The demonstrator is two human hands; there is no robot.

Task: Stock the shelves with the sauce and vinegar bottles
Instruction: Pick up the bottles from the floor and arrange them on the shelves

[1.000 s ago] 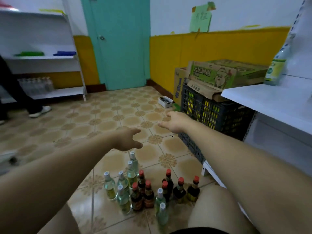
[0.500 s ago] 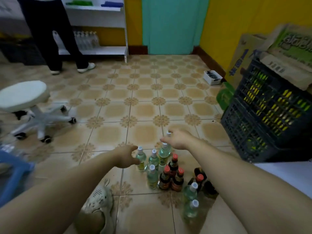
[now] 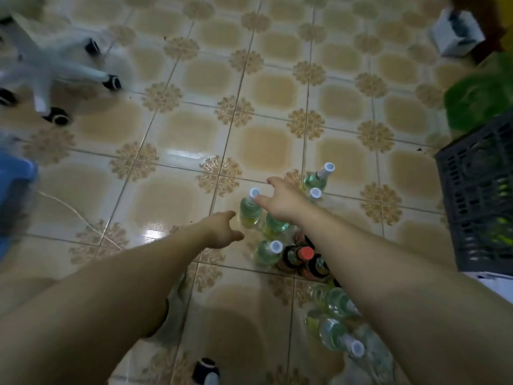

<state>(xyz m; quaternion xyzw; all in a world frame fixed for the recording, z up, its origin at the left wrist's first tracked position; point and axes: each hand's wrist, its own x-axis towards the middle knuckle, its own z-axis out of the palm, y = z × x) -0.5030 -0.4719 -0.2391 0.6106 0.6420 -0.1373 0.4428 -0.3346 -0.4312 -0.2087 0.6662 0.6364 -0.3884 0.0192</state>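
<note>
— Both hands held something?
— Neither: left hand (image 3: 222, 230) and right hand (image 3: 281, 201) hovered loosely spread, empty (right thumb beside a white cap (image 3: 254, 192)), by the bottles (image 3: 249, 213) clustered on the tiled floor (image 3: 166, 190).

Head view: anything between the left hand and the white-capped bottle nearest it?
Nothing visible. The left hand is right beside that white-capped bottle, with nothing in the gap. The right hand hovers by the bottle's neck, not blocking.

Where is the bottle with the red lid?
In the head view, the red-lidded bottle stands on the tiled floor right of centre, in the bottle cluster, just right of a white-capped clear bottle and beside the right forearm.
</note>
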